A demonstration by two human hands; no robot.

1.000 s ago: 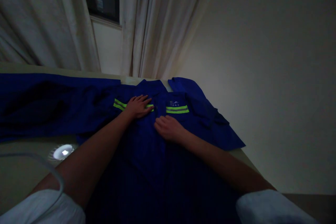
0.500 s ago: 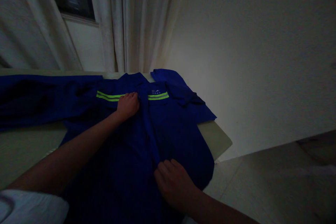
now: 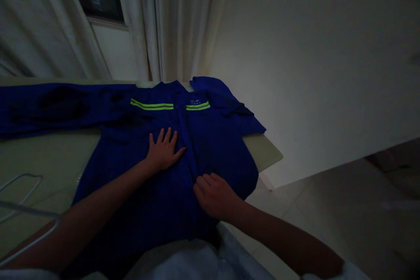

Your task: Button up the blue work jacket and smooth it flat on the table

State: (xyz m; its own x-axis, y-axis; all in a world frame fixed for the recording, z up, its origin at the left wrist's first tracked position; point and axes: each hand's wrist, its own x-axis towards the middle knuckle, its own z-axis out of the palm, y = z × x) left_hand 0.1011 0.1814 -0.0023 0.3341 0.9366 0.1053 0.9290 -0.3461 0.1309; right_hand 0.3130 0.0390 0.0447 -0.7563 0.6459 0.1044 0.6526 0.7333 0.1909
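The right hand point(image 3: 215, 195) lies curled on the front opening of a blue work jacket point(image 3: 223, 148); whether it grips the cloth cannot be determined. The left hand point(image 3: 163, 151), fingers spread flat and holding nothing, has moved down from the reflective stripe point(image 3: 152, 106) onto the chest. The jacket lies spread on the counter point(image 3: 262, 151), one sleeve point(image 3: 59, 109) extended left, below a curtain point(image 3: 173, 22).

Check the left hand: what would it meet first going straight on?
The left hand, lying flat on the blue work jacket, would probably reach the inner end of the yellow-green reflective stripe first, though the dim view blurs depth.
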